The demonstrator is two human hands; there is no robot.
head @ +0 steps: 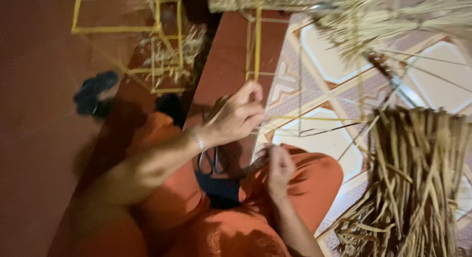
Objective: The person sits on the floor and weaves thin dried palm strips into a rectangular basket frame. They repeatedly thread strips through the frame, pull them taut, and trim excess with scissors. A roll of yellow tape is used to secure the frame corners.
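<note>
Left hand fingers pinch a thin yellow straw; right hand fingers curled, grip unclear

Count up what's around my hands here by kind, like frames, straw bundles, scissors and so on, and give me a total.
Yellow stick frames: 2, one on the red floor and one at the left hand
Dry straw bundles: 2, a big one and an upper one
Scissors: 1
Dark sandals: 1 pair, blurred
Total: 6
</note>
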